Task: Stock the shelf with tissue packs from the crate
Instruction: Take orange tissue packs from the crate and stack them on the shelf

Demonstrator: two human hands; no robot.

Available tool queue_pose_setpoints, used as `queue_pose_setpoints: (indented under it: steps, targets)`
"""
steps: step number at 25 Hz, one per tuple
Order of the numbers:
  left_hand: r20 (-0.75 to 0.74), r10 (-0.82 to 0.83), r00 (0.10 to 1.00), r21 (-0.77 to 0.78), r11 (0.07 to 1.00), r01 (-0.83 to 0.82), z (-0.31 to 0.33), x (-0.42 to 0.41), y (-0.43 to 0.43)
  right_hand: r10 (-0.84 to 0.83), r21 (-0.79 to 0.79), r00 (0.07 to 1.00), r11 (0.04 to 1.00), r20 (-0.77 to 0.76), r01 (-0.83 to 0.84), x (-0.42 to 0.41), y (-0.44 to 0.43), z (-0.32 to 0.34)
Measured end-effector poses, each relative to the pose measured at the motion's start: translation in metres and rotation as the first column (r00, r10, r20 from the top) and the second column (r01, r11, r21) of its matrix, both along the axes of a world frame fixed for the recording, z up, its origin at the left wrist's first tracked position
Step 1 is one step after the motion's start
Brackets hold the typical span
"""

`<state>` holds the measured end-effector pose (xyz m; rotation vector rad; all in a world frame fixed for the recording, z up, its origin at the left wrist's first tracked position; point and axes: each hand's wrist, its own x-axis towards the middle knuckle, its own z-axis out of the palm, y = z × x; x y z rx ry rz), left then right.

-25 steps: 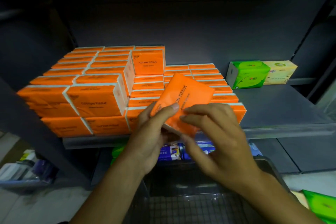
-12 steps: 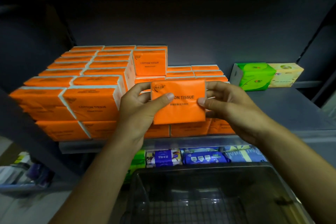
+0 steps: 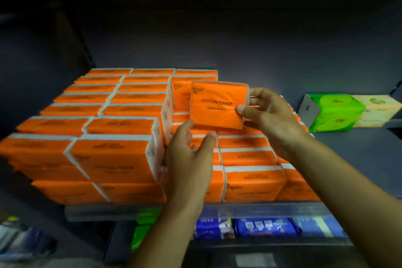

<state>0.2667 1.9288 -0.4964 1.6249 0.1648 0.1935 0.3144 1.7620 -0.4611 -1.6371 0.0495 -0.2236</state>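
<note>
My right hand (image 3: 269,113) pinches the right edge of an orange tissue pack (image 3: 217,104) marked COTTON TISSUE, held upright above the lower rows at the back of the shelf. My left hand (image 3: 189,154) is off the pack, just below it, with relaxed fingers beside the tall stack of orange packs (image 3: 113,132). Lower rows of orange packs (image 3: 250,159) fill the shelf under both hands. The grey shelf (image 3: 359,159) carries them all. The crate is out of view.
A green tissue pack (image 3: 335,113) and a pale yellow one (image 3: 376,113) stand at the shelf's right rear, by a grey divider. Blue packs (image 3: 265,227) and a green pack lie on the shelf below. The shelf's front edge (image 3: 261,210) runs across.
The orange pack has gone up and back over the lower rows. My left hand has let go of it and dropped below; my right hand alone holds it. The view has moved closer.
</note>
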Motion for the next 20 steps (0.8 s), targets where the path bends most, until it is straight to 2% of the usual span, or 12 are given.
queue_pose_setpoints:
  steps: [4,8,15,20]
  targets:
    - [0.027,-0.082,0.996,-0.011,0.997,0.083,-0.002,0.006,-0.001,-0.02,-0.093,1.0,0.995,0.001,0.02,0.053,0.027,-0.007]
    - [0.029,-0.091,0.995,-0.026,0.995,0.092,0.001,0.012,0.0,-0.061,-0.135,0.998,0.989,0.012,0.062,0.069,0.043,-0.022]
    - [0.048,-0.069,0.996,-0.032,0.997,0.071,0.0,0.013,0.001,-0.11,-0.26,0.993,0.961,-0.042,0.095,0.06,0.038,-0.024]
    - [0.112,-0.058,0.992,-0.063,0.996,0.065,0.009,0.004,0.0,-0.16,-0.267,0.987,0.95,0.025,0.161,0.007,0.011,-0.004]
